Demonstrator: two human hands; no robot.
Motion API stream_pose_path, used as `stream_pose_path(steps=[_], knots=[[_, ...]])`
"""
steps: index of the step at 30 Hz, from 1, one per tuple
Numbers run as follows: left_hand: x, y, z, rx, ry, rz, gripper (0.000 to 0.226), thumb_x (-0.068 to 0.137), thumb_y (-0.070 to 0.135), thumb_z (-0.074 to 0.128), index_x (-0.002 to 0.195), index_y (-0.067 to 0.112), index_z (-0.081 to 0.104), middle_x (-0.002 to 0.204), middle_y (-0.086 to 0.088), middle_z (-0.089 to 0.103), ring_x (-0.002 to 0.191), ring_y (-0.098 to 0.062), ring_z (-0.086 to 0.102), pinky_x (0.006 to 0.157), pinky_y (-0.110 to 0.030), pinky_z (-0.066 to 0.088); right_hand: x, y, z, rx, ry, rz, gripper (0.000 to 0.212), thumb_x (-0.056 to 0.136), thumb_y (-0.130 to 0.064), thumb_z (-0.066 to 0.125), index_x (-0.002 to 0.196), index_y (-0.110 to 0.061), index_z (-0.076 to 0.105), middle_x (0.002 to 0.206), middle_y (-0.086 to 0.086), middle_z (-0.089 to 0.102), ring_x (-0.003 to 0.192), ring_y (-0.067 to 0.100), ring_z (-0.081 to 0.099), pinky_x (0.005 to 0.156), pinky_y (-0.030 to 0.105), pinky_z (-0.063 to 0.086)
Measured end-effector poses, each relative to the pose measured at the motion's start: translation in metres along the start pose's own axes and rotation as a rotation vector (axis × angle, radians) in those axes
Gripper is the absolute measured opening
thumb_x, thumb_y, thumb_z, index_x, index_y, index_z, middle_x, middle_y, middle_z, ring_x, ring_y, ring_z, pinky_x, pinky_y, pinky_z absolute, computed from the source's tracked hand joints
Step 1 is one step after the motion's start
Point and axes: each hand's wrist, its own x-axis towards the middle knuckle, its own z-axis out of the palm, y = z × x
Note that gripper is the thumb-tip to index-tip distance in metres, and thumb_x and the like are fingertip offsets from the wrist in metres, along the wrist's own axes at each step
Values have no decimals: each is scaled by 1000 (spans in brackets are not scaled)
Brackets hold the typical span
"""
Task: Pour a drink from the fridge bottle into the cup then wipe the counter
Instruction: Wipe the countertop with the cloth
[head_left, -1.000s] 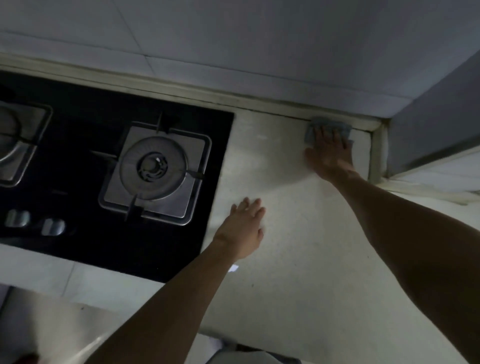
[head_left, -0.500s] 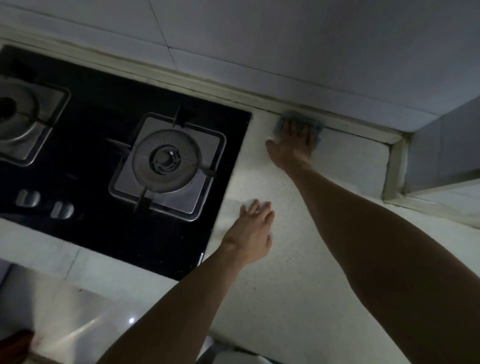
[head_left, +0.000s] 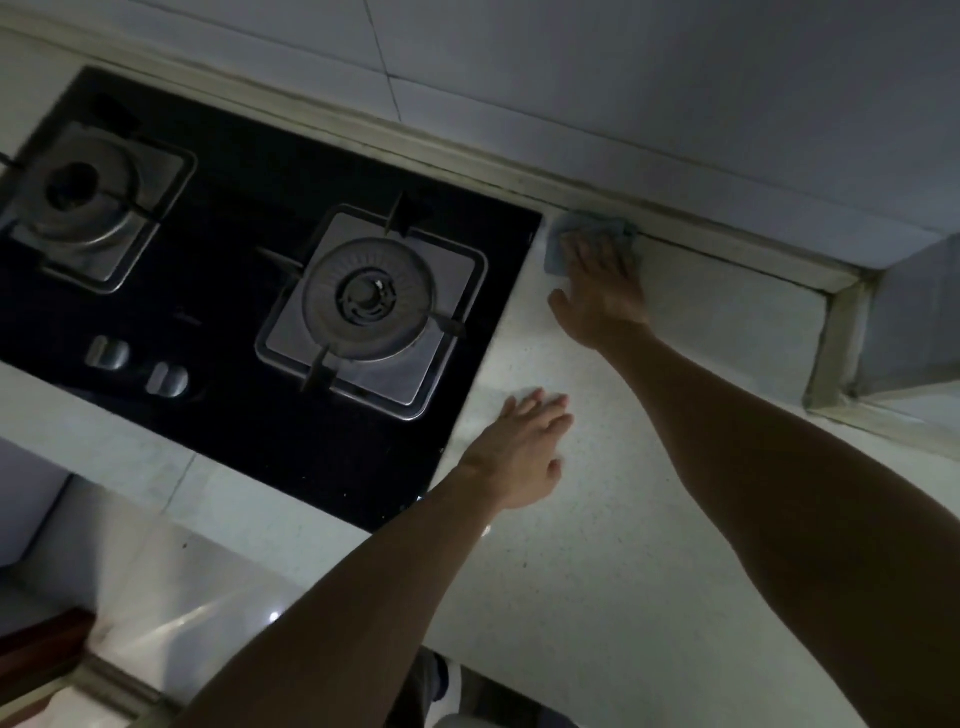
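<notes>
A small blue-grey cloth (head_left: 561, 244) lies flat on the pale speckled counter (head_left: 623, 545) at its back edge, right beside the hob's far right corner. My right hand (head_left: 597, 283) presses on the cloth with straight fingers and covers most of it. My left hand (head_left: 524, 452) rests flat on the counter nearer to me, fingers straight, holding nothing. No bottle or cup is in view.
A black glass gas hob (head_left: 249, 291) with two burners (head_left: 366, 301) and two knobs (head_left: 137, 366) fills the left. A tiled wall (head_left: 571, 78) runs along the back. A grey boxed corner (head_left: 909, 322) closes the counter at the right.
My right hand has slid the cloth leftward along the back edge, from the right corner to the hob's corner. My left hand has stayed flat on the counter.
</notes>
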Motion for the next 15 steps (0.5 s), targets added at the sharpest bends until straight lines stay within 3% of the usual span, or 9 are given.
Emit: stream_pose_path(steps=[6, 11, 15], knots=[[-32, 17, 18, 7, 95, -2, 47, 99, 26, 43, 141, 6, 40, 153, -11, 30, 144, -27, 27, 116, -47, 29, -63, 44, 9, -33, 95, 134, 66, 96, -39, 38, 154, -17, 16, 159, 16, 22, 145, 38, 21, 116, 59, 19], [-63, 23, 34, 29, 154, -26, 45, 100, 27, 40, 138, 3, 46, 151, -12, 33, 142, -27, 30, 117, -48, 27, -79, 45, 9, -80, 17, 362, 67, 96, -41, 29, 151, -6, 13, 155, 25, 23, 139, 46, 25, 112, 62, 22], [-78, 15, 40, 59, 165, -63, 45, 101, 27, 35, 137, 3, 48, 149, -11, 36, 140, -25, 32, 117, -46, 28, -48, 2, 2, 76, -28, 654, 78, 91, -50, 23, 150, 1, 17, 149, 31, 30, 138, 48, 28, 113, 59, 19]])
